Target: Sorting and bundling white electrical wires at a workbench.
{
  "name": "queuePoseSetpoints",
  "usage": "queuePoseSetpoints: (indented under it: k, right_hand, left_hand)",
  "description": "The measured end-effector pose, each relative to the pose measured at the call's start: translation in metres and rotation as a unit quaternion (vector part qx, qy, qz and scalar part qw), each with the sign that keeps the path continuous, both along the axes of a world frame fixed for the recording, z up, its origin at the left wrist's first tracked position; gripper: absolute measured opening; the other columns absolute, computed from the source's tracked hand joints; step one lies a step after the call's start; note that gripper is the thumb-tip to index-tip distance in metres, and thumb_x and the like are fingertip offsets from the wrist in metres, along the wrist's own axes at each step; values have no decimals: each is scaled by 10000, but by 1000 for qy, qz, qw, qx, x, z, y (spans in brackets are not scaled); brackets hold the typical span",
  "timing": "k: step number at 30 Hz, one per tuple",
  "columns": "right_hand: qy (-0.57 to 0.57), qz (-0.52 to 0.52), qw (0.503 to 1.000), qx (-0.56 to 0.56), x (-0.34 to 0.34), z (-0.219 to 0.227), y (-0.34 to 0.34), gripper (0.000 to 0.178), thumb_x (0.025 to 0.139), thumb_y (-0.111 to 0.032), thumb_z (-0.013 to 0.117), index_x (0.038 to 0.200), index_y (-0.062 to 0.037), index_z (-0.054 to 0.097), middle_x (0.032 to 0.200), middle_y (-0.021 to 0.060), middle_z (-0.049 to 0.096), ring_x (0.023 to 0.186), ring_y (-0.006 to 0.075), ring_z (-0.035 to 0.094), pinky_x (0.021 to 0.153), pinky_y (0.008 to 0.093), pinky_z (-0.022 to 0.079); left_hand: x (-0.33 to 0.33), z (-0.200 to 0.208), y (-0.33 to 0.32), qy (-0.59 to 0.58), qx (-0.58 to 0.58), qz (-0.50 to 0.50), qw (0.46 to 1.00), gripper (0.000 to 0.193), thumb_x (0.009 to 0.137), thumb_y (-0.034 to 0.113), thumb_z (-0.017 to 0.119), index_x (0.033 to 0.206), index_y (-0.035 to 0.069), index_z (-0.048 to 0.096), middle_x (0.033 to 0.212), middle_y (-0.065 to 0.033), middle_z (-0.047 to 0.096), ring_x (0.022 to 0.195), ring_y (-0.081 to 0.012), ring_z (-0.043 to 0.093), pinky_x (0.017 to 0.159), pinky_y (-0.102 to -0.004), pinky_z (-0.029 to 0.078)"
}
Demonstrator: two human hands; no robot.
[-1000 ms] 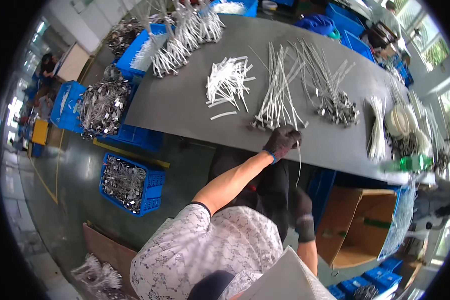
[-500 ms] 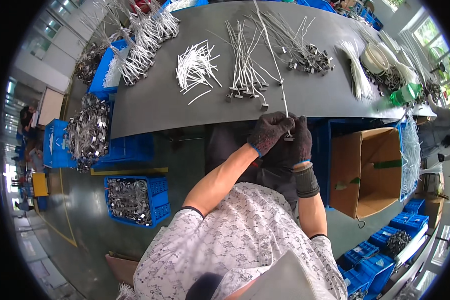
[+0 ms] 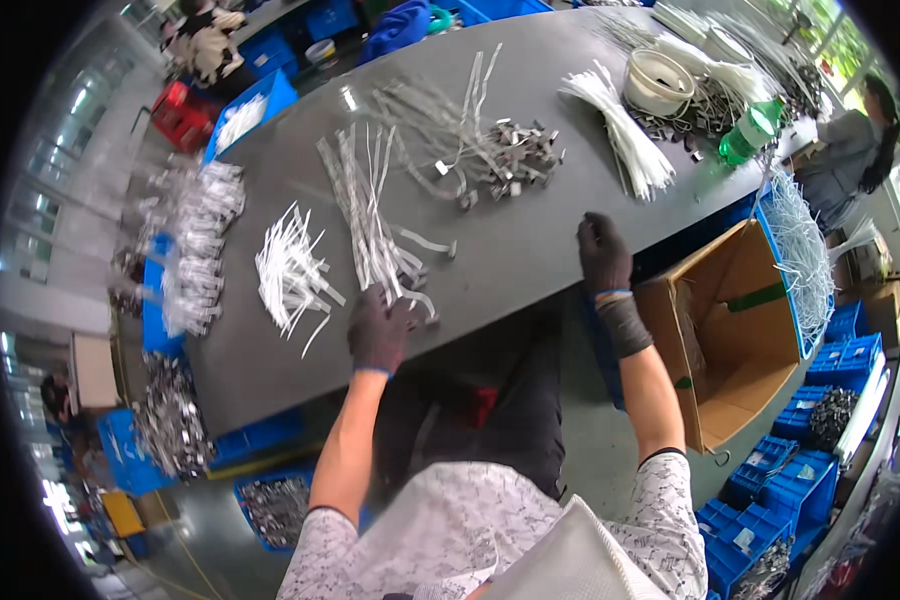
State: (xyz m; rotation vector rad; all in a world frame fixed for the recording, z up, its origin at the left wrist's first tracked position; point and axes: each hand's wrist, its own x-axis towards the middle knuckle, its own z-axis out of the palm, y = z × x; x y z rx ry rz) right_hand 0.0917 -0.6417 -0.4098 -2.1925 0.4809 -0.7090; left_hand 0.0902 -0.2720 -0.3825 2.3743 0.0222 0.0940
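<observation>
My left hand, in a dark knitted glove, lies at the near end of a bundle of white-sleeved wires with small dark clips at their ends. Its fingers touch or cover the clip ends; motion smears them, so their grip is unclear. My right hand, gloved as well, hovers by the table's front edge with its fingers curled together. Anything inside them is hidden. Left of the bundle is a loose heap of short white tubes. Farther back, between my hands, lies a pile of dark clips with wires.
The grey table slants across the view. At its right stand a white sheaf of strands, a round tub and a green bottle. An open cardboard box is beside my right arm. Blue crates stand lower right.
My hands, together on one wire at the table edge before, are now apart: the left on the wire bundle, the right off to the right. The whole view has turned and shifted.
</observation>
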Motion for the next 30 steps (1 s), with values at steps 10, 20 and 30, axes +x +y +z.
queuePoseSetpoints:
  k: [10,20,30]
  right_hand:
    - [230,-81,950,-193,246,-39,-249,815,717,-550,770,1311,-41,543,1268,267,621,1167,440,594,962,515,496]
    - [288,-109,947,-88,282,-67,-259,575,629,-307,818,1111,-52,635,1124,210,649,1032,414,625,894,487,511]
    - [196,-20,977,-81,293,-85,-286,556,598,-271,841,1047,-59,589,1193,183,619,1020,409,594,889,504,448]
  left_hand:
    - [126,-92,-235,-103,39,-260,959,230,873,52,659,1103,27,662,1091,-159,674,1013,-359,648,902,-426,525]
    - [175,-150,-300,-139,121,-215,959,252,751,-30,647,980,76,631,965,-137,611,899,-356,611,807,-468,496]
    - [177,-154,-290,-33,155,-258,953,230,760,-41,621,962,63,586,969,-125,563,878,-325,561,802,-444,469]
